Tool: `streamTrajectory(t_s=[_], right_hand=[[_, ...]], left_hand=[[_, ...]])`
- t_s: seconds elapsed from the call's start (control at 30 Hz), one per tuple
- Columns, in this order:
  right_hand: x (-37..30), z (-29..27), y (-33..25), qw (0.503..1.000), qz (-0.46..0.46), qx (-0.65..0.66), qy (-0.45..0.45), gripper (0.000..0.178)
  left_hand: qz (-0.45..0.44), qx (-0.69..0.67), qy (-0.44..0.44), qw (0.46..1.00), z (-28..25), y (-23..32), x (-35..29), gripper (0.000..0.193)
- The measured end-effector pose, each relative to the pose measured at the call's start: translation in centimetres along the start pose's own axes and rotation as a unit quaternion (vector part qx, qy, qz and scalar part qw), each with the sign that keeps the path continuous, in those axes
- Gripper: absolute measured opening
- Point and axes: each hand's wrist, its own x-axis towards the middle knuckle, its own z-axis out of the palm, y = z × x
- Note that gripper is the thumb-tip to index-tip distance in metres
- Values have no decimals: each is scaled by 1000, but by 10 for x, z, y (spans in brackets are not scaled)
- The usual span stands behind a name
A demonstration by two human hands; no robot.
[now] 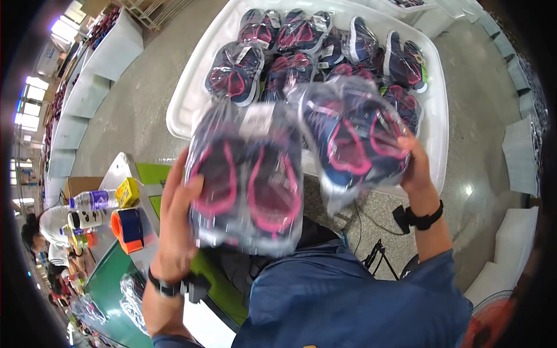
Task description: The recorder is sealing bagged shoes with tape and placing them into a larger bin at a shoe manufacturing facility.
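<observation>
Though blurry — crinkled clear bags (246, 245) around seemingly fabric shoes (275, 194).

Blurred white label (257, 119) on bagged shoes (246, 188)

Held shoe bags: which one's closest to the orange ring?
The bag in the left hand; the right hand holds the other bag, farther from the orange ring.

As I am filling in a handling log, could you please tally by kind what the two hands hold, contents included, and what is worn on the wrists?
Clear plastic bags: 2
Navy-and-pink shoes inside them: 4
Black wrist straps: 2
Total: 8
</observation>
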Motion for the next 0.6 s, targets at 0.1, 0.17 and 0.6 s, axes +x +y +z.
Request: streamTrajectory(t_s=[0.1, 0.17, 0.6], right_hand=[[46, -9, -16, 999, -33, 17, -2, 63], [90, -24, -13, 996, -68, -44, 20, 69], [100, 124, 121, 925, -76, -347, -133, 47]], left_hand=[[135, 36, -40, 989, -2, 3, 95, 82], [111, 44, 3, 993, -3, -3, 145, 67], [18, 199, 101, 975, -99, -130, -191, 52]])
